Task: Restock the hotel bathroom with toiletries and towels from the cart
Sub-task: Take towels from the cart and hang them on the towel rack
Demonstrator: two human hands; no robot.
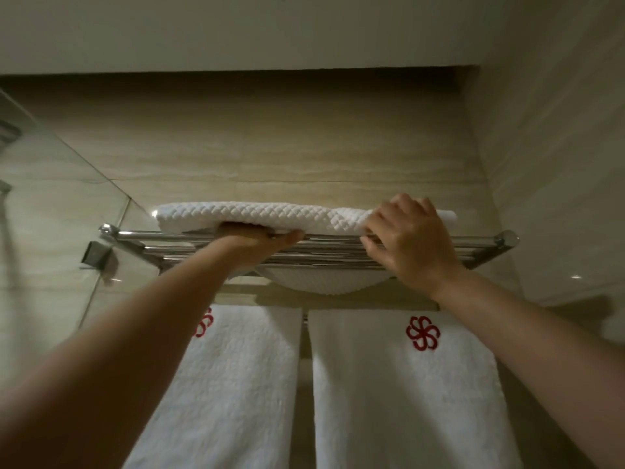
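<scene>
Waffle-weave towel (257,214) on chrome rail rack (333,252): left hand (258,239) is supporting it flat-palmed; right hand (411,240) is gripping its edge.

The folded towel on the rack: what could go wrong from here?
1. The left hand lies under the folded towel, on the rack. Pulling it out may drag the towel forward over the front bar.
2. If the towel slips off, it could knock the hanging towels below.
3. The right hand seems to hold only the right end. A tug there may spoil the fold.
</scene>
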